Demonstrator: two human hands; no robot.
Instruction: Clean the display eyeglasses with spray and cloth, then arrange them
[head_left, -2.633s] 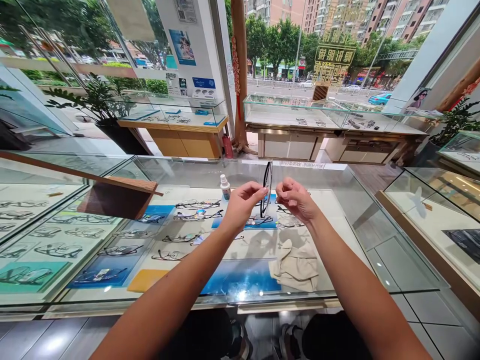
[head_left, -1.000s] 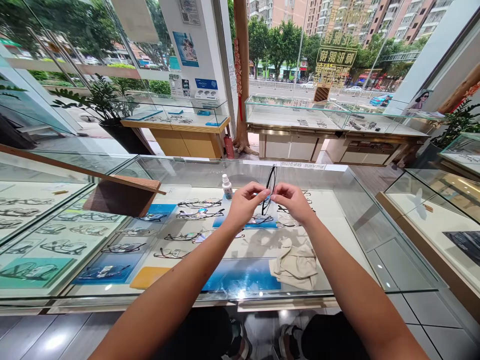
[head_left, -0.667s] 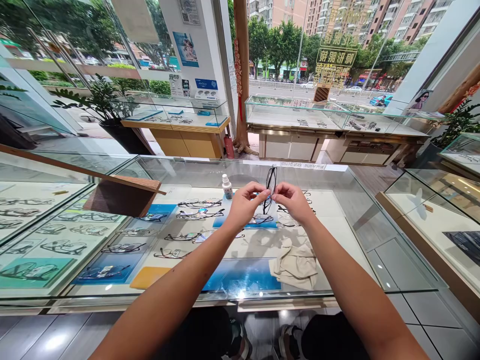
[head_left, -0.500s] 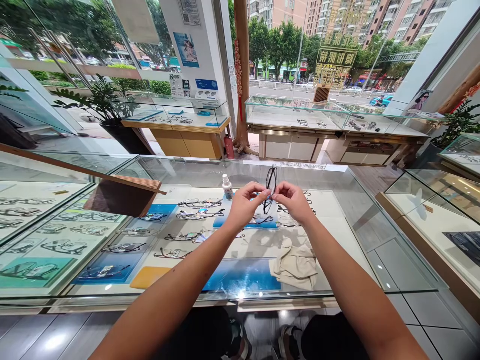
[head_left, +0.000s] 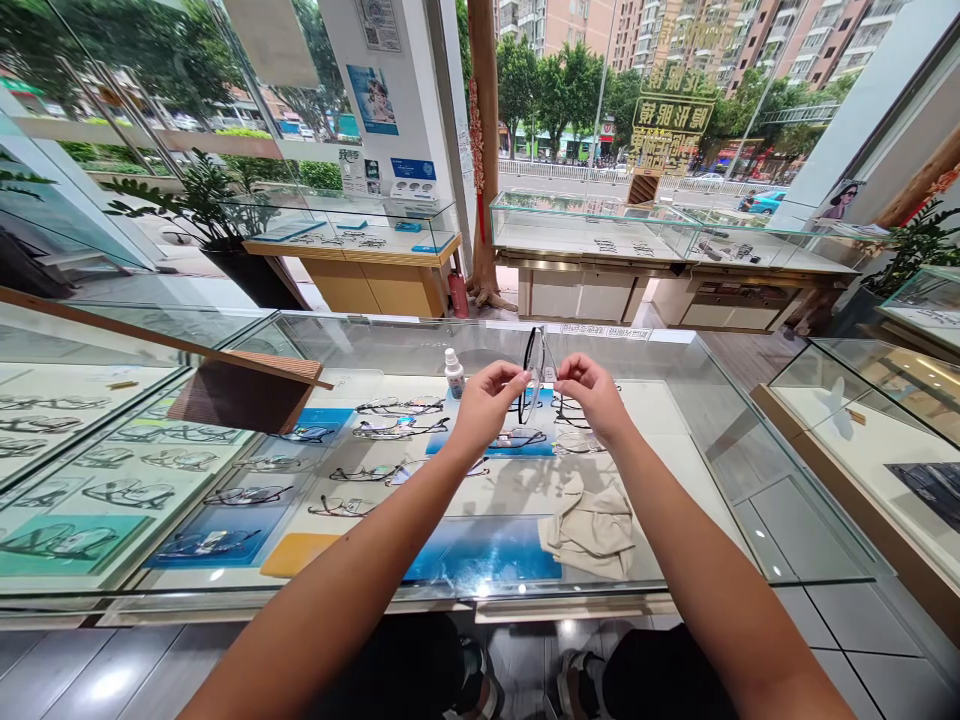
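A pair of dark-rimmed eyeglasses (head_left: 525,376) stands on edge above the glass counter, its front turned nearly side-on to me. My left hand (head_left: 487,398) pinches it by the rim with thumb and fingers. On the other side, my right hand (head_left: 589,392) has its fingertips pressed together at the end of a thin temple arm. Just left of the glasses, a small white bottle (head_left: 454,375) is upright on the counter. Nearer to me, a crumpled beige cloth (head_left: 589,532) lies beside my right forearm.
Under the counter's glass top (head_left: 360,590) lie several rows of eyeglasses (head_left: 401,427). A brown ribbed stand (head_left: 247,392) rests on the left, and a yellow-orange flat item (head_left: 300,555) is near the front edge. Another display case (head_left: 832,420) is at right.
My right hand has shifted slightly right, away from my left. The eyeglasses have turned and moved a little left, with a temple arm now spanning toward my right fingertips.
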